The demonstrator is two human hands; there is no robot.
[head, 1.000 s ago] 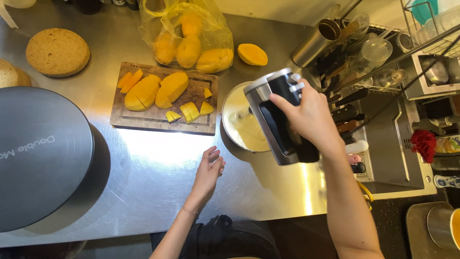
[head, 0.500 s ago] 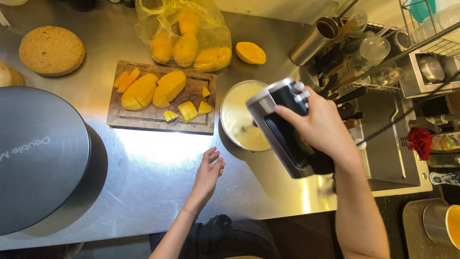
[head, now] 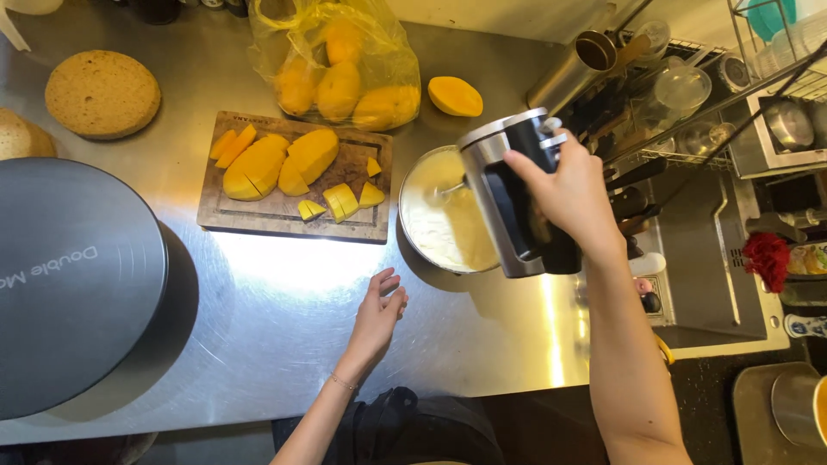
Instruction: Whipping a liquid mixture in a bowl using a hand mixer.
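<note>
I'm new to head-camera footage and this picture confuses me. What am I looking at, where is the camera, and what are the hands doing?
The camera sits on a person's head and looks straight down, so both arms reach up from the bottom edge. The surface is a steel counter. The right hand grips a hand mixer, with its beaters down in a metal bowl of pale batter. The left hand is open, holds nothing and rests on or just above the counter. Further back is a wooden cutting board with cut mango pieces, a plastic bag of whole mangoes, and one mango half. At the left lie a round sponge cake and a large dark turntable.
</note>
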